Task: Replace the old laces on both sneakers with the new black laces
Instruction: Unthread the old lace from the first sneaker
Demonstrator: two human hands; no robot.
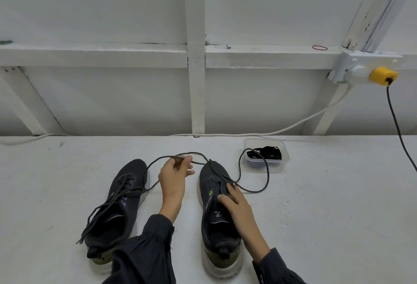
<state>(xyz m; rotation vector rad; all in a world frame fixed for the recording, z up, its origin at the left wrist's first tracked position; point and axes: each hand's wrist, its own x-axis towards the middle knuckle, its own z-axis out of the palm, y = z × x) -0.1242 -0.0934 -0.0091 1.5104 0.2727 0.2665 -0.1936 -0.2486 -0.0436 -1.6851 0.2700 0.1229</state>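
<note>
Reference landmark: the right sneaker, standing sole-down on the worktop, toe pointing away from the person.

1. Right hand: laid on the landmark's eyelet row, grip released, fingers extended and pressing on the upper. Probable purpose: to keep the sneaker from sliding while the lace is drawn out. It cannot be told whether a fingertip hooks a crossing.
2. Left hand: just left of the landmark's toe, grip closed in a pinch on the old lace. The lace leaves the landmark's toe end, so unlacing appears well advanced but not complete.
3. Slack lace: loops lie on the worktop left and right of the landmark's toe. The right loop passes over the container.
4. Left sneaker: left of the landmark, parallel, still laced with loosened ends trailing.
5. Container: clear plastic, lidless, beyond and right of the landmark's toe. It holds the new black laces, bundled, seemingly untouched.
</note>
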